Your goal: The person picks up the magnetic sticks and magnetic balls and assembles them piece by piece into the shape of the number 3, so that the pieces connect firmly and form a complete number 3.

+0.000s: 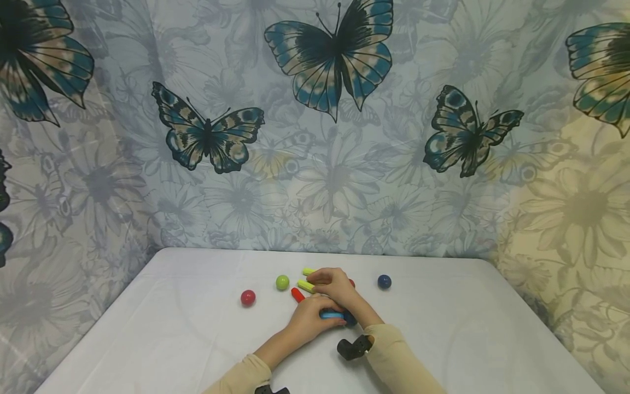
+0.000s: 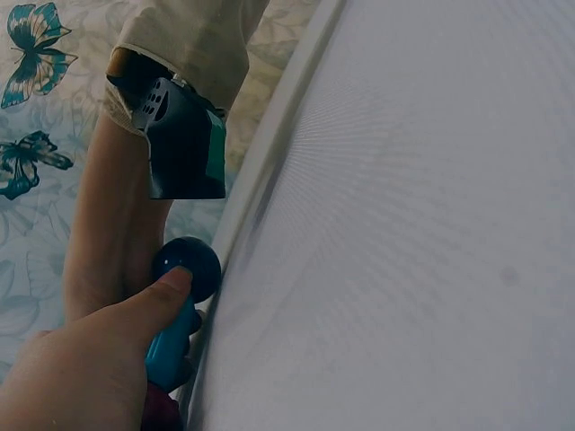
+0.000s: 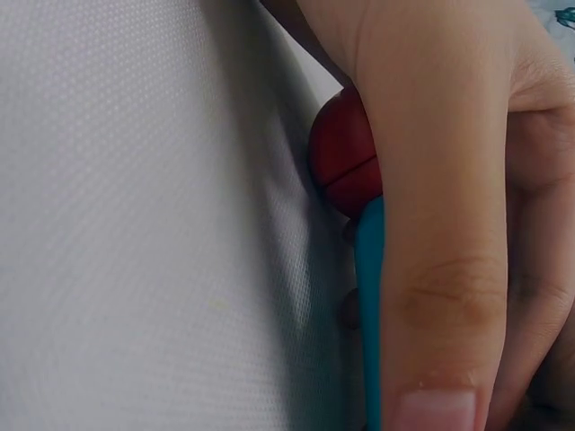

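Observation:
Low over the white table, my left hand point(image 1: 307, 320) grips a light blue rod point(image 1: 332, 315). At the rod's right end sits a dark blue ball point(image 2: 193, 267), under my left thumb. A red ball point(image 3: 346, 157) touches its other end, beside the thumb's base. My right hand point(image 1: 334, 284) reaches across just beyond the left, fingers bent at the end of a yellow-green rod point(image 1: 305, 285); whether they pinch it is hidden. Part of another red ball point(image 1: 351, 283) shows behind the right hand. A red rod point(image 1: 297, 294) lies left of the hands.
Loose on the white table point(image 1: 172, 317) are a red ball point(image 1: 248, 297), a green ball point(image 1: 282, 282) and a dark blue ball point(image 1: 384, 282). A second yellow-green rod point(image 1: 308, 271) lies beyond the right fingers. Butterfly-patterned cloth point(image 1: 339, 191) hangs behind the table.

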{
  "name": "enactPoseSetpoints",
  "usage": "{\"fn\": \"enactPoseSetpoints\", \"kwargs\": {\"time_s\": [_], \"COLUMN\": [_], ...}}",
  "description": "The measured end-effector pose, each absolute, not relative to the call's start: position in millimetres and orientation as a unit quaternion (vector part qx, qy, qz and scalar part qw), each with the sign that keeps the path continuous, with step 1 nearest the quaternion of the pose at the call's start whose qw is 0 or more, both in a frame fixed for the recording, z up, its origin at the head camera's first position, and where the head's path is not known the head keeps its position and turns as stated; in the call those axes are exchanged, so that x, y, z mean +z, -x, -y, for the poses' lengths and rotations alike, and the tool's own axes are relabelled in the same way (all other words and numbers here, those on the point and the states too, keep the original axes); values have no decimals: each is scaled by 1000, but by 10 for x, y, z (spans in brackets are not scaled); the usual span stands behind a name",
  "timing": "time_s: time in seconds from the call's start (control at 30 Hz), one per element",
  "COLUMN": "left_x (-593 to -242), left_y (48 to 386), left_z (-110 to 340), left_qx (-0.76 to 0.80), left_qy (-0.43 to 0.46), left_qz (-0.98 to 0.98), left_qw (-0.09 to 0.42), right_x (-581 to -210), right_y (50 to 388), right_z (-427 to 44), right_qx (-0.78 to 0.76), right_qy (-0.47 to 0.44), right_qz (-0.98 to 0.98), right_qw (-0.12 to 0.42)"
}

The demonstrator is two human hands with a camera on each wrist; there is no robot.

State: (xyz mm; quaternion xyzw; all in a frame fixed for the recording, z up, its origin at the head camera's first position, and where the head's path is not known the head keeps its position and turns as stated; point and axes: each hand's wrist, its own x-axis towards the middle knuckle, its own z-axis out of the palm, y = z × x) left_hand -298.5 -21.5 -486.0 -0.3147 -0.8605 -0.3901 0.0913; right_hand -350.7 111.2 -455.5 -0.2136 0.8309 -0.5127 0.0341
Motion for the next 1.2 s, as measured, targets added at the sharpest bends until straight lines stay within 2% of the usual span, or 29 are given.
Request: {"fn": "enactPoseSetpoints", "kwargs": {"time_s": [0.33,0.67,1.2], "left_x": [-4845,-4857,-4838], "left_y": [2968,2973,2970], "left_z": [216,211,207], "left_qx": [-393,-395,-410], "left_qy": [308,314,304], "left_qz": [862,858,856], "left_qw": [80,97,79], "right_x": [-4547,-4519,-4443], "right_y": [3496,3500,3546], "right_z": [-1110,-1134,-1336], "right_qx": [-508,-523,-569], "right_qy": [215,193,122], "right_qz": [-834,-830,-810], "right_qw": [18,18,-80]}}
